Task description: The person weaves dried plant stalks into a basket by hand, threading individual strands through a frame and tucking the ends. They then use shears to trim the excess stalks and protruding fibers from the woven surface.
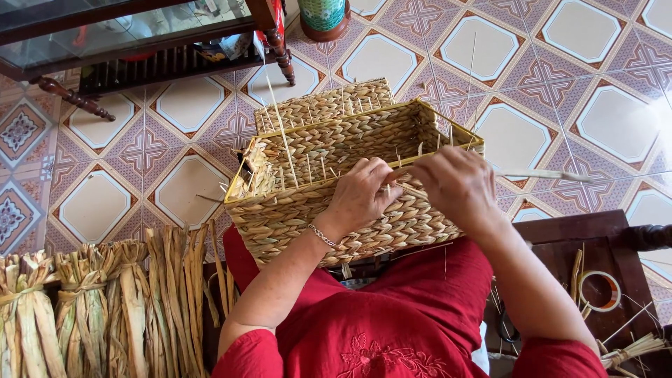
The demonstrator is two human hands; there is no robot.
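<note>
A rectangular woven straw basket (336, 143) with a yellow wire rim rests on my lap, open side tilted away from me. My left hand (364, 192) grips the near rim, fingers curled over the edge, a thin bracelet on its wrist. My right hand (458, 185) pinches a pale straw strand (542, 175) that sticks out to the right from the rim. Several loose strand ends poke up from the basket's weave.
Bundles of dried straw (105, 301) lie at lower left. A dark wooden stool (595, 245) at right carries a roll of tape (600, 290), scissors and straw scraps. A glass-topped wooden table (140, 35) and a green vase (324, 17) stand on the patterned tile floor.
</note>
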